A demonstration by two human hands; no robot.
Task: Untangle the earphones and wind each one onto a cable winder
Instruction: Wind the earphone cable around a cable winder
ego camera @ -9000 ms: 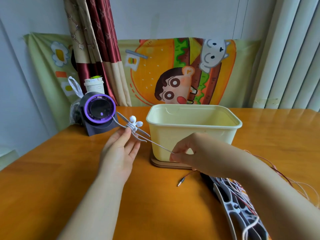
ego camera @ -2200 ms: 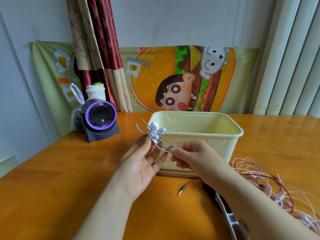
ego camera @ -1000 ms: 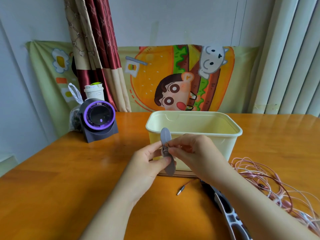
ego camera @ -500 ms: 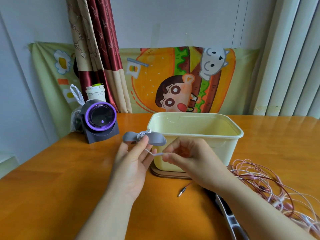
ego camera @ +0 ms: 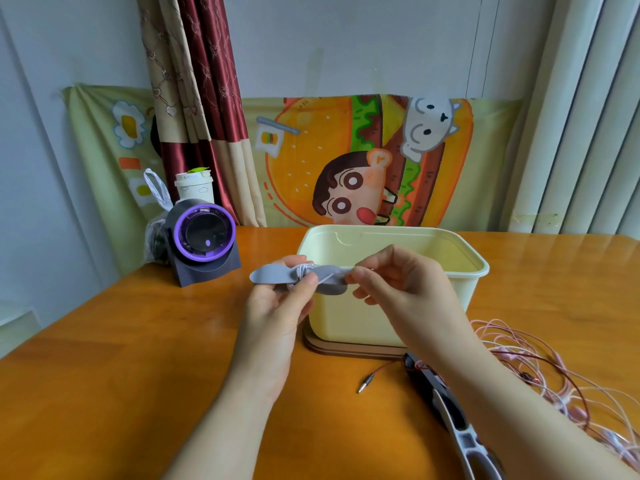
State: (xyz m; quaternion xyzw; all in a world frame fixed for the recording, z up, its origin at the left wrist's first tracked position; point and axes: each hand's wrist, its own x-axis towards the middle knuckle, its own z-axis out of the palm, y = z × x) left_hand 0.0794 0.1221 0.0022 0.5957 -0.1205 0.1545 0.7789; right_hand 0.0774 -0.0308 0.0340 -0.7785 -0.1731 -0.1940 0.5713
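Where the matte grey cable winder (ego camera: 273,274), flat-flapped, white cord (ego camera: 302,270) at its waist, hangs before the cream tub (ego camera: 478,268), left hand (ego camera: 277,313) grip pinches its middle, right hand (ego camera: 398,289) grip a flap tip.

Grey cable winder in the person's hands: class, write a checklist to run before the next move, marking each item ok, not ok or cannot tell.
1. Grip on the grey cable winder: left hand pinches its middle, right hand its right end: ok.
2. White earphone cable wound round the middle: ok.
3. Plug end tucked in: cannot tell.
4. Cream bin open, just behind the hands: ok.
5. Pink earphones untangled: not ok, a tangle on the table.
6. Spare winders lying by the right forearm: ok.
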